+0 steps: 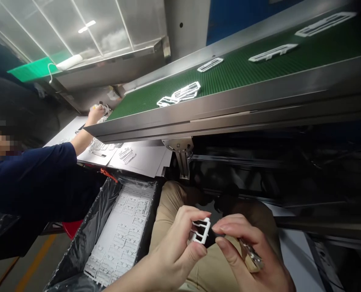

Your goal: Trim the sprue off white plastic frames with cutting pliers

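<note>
Above the lap, I pinch a white frame with my left hand. My right hand, near it, grips a shiny brown thing. Leftward, a black box holds white parts; ahead, a green belt carries more.

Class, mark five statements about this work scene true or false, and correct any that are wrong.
1. The left hand holds a white frame. True.
2. The right hand lies flat on the belt. False: it is raised beside the frame, with a shiny object in its grip.
3. White parts lie on the belt. True.
4. The lined box stands to the right of the legs. False: it stands to their left.
5. The co-worker's sleeve is bright yellow. False: it is dark blue.
</note>
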A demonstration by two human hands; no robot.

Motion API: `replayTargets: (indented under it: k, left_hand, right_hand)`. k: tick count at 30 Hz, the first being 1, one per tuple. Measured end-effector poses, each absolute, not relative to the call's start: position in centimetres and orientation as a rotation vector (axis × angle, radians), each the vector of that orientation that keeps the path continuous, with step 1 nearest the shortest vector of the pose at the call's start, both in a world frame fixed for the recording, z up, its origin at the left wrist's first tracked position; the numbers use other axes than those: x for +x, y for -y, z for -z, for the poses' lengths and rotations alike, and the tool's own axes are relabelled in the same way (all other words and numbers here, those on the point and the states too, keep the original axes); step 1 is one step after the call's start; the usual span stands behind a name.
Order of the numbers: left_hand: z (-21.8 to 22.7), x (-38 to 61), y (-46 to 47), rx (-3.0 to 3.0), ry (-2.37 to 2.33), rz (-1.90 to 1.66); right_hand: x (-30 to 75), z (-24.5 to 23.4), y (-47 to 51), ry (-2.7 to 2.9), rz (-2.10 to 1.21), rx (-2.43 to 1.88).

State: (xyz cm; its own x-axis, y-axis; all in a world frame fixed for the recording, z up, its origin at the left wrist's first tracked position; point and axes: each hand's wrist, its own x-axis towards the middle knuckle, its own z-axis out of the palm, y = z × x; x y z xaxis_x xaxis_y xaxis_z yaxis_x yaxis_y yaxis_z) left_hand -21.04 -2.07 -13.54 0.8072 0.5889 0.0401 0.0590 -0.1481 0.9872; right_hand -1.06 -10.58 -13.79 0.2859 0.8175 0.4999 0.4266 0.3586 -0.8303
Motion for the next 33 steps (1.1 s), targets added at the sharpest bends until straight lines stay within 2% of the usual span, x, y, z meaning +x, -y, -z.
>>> replayTargets:
  k: [10, 21, 33]
  left_hand:
    - [14.2, -21.0, 1.4, 1.988, -0.558, -0.621]
    - [14.4, -20.8, 0.9, 1.944, -0.596, -0.585]
    - [14.1, -21.0, 0.2, 1.941, -0.624, -0.636]
  right_hand:
    - [-1.4, 13.8, 10.3, 1.405, -0.367, -1.268]
    - [-1.5, 15.0, 10.0, 1.379, -0.368, -1.453]
    - [2.5, 17.1, 11.4, 1.750, -0.055, -1.500]
